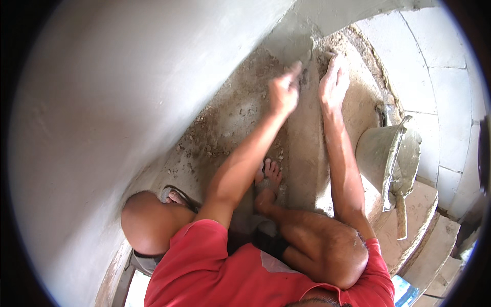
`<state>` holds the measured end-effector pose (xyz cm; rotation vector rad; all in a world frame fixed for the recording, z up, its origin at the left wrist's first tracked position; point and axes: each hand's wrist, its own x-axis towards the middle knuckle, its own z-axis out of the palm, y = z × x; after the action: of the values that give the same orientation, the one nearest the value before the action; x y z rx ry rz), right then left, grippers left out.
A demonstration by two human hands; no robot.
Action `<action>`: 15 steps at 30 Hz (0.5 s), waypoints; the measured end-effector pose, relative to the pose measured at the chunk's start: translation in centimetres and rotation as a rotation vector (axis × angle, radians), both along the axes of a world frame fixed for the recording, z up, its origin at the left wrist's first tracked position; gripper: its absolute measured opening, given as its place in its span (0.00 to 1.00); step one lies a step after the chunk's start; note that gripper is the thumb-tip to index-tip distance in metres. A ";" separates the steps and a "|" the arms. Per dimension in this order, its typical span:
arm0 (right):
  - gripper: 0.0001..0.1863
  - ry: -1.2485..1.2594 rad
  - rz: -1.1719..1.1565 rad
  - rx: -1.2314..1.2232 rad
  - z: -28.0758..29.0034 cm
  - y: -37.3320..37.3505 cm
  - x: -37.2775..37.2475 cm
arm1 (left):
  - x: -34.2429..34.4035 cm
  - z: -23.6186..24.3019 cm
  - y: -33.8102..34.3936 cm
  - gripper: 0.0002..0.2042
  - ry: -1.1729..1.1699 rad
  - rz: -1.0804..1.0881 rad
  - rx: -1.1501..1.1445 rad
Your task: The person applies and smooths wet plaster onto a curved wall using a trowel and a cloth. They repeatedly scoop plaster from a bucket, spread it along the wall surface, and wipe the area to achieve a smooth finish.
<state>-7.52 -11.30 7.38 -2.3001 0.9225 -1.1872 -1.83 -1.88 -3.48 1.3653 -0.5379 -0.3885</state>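
Note:
My left hand (pixel 286 89) is raised beside a grey plastered step riser (pixel 302 148) near the wall corner; its fingers are blurred, and I cannot make out whether they hold anything. Just to its right, my right hand (pixel 333 82) lies with long, straightened fingers along the rough, whitish top edge of the step (pixel 358 66). Its fingertips reach toward the corner where the riser meets the curved wall (pixel 117 92). Loose crumbs of mortar are scattered over the dusty surface (pixel 235 112) below my left hand.
A mortar-crusted bucket (pixel 376 158) with a handled tool (pixel 401 217) stands beside my right forearm. Curved white tiled steps (pixel 417 77) run along the right, with more steps (pixel 429 250) descending at lower right. My bare foot (pixel 268 179) and bent knees are below my arms.

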 end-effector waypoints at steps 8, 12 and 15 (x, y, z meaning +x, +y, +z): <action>0.19 -0.068 0.028 0.036 -0.4 0.2 0.2 | 0.0 -2.4 6.4 0.18 0.110 -0.058 -0.279; 0.19 -0.045 -0.003 0.064 0.0 0.2 0.2 | 3.1 -2.3 4.7 0.22 0.108 0.285 0.015; 0.19 -0.106 0.049 0.164 0.2 0.4 0.1 | 3.0 -1.6 1.8 0.26 0.189 0.286 0.139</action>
<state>-7.37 -10.94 7.53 -2.0981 0.8860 -1.1562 1.18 -0.04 -5.05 1.4965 -0.1578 -0.3210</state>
